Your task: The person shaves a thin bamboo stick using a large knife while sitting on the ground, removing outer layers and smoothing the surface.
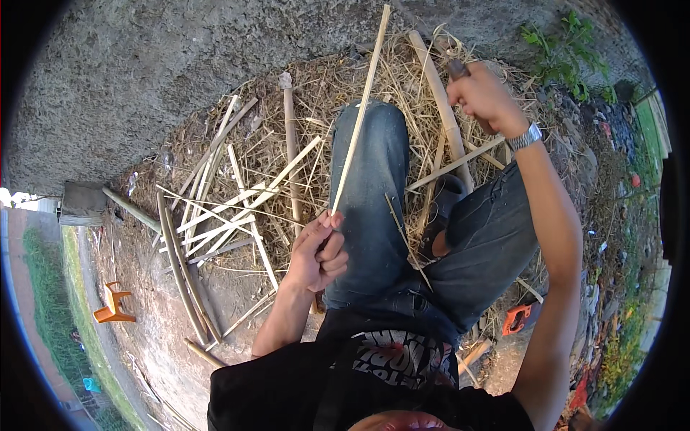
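Observation:
My left hand (316,253) is closed, its thumb and fingertips pinching the lower end of a long, pale split-bamboo strip (361,118). The strip slants up across my jeans-clad knee (377,154), and its far end reaches toward the wall. At the right, my right hand (489,97) is wrapped round a dark brown handle (457,69), parts of which show above and below the fist. No blade or head can be made out on it, so I cannot tell its kind. The right hand is well apart from the strip.
Several pale strips (241,215) lie crisscrossed at left. A thick bamboo pole (440,100) rests beyond my legs, over straw and shavings. Rough grey wall (215,54) borders the far side. An orange-handled saw (516,320) lies at right; an orange chair (113,303) stands far left.

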A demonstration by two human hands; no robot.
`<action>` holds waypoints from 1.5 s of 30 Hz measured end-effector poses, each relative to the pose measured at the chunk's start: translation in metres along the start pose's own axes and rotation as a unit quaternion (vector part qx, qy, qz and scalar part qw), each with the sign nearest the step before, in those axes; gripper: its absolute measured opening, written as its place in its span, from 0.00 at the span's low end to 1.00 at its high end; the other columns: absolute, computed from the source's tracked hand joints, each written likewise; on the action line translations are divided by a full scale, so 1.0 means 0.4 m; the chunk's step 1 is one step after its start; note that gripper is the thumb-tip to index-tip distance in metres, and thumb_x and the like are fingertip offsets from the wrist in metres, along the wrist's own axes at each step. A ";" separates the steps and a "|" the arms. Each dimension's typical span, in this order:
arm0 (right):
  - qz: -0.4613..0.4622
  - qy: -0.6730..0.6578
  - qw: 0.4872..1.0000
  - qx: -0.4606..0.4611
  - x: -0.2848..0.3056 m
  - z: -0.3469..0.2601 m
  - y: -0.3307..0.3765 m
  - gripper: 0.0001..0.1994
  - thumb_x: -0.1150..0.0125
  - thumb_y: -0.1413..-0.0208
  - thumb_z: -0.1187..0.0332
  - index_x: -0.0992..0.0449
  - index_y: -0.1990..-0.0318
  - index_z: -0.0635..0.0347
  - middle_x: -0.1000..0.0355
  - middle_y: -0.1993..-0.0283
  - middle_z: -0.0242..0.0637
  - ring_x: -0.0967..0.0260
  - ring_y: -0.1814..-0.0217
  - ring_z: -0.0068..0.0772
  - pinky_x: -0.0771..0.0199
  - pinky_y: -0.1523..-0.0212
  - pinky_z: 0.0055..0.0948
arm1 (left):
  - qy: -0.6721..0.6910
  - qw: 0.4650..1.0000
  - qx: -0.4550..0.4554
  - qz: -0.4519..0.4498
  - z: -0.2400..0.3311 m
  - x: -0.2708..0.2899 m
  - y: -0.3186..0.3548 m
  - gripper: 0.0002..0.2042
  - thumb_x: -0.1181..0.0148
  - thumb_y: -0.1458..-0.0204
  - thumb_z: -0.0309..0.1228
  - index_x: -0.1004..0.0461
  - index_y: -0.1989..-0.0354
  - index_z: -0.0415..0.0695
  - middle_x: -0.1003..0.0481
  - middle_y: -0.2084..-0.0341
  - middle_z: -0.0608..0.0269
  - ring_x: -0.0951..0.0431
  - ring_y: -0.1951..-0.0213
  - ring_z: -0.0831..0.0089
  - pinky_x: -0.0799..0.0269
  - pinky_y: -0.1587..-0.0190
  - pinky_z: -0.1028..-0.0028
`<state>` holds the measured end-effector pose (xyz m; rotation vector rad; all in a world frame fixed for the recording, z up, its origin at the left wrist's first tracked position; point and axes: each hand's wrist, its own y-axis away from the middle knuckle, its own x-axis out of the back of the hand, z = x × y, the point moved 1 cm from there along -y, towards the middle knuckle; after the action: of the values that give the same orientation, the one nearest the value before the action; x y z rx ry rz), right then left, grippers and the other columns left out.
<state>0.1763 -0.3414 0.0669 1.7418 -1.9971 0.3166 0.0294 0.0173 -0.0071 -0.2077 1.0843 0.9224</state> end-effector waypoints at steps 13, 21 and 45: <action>-0.140 0.391 0.892 0.176 -0.163 -0.059 0.261 0.14 0.38 0.62 0.69 0.18 0.65 0.61 0.21 0.69 0.52 0.21 0.63 0.57 0.20 0.59 0.49 | -0.025 1.000 -0.013 0.012 -0.029 -0.032 -0.056 0.07 0.61 0.27 0.37 0.37 0.53 0.51 0.52 0.87 0.77 0.57 0.89 0.85 0.62 0.86 0.80; -0.141 0.401 0.892 0.153 -0.156 -0.069 0.256 0.11 0.39 0.59 0.69 0.19 0.66 0.60 0.21 0.69 0.51 0.20 0.62 0.57 0.21 0.59 0.52 | -0.025 0.999 -0.025 -0.004 -0.056 -0.045 -0.044 0.07 0.60 0.27 0.37 0.36 0.54 0.51 0.51 0.87 0.77 0.57 0.88 0.85 0.62 0.85 0.80; 0.122 0.437 0.879 0.144 -0.034 -0.003 -0.143 0.12 0.39 0.54 0.62 0.15 0.64 0.54 0.19 0.61 0.49 0.19 0.61 0.50 0.18 0.57 0.51 | -0.097 0.993 -0.041 0.060 -0.096 -0.086 0.014 0.09 0.61 0.26 0.38 0.36 0.56 0.51 0.51 0.86 0.76 0.55 0.88 0.84 0.60 0.85 0.78</action>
<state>0.2338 -0.3388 0.0540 1.1349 -1.4996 1.2843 -0.0054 -0.0195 0.0042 -0.1173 0.8868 1.0732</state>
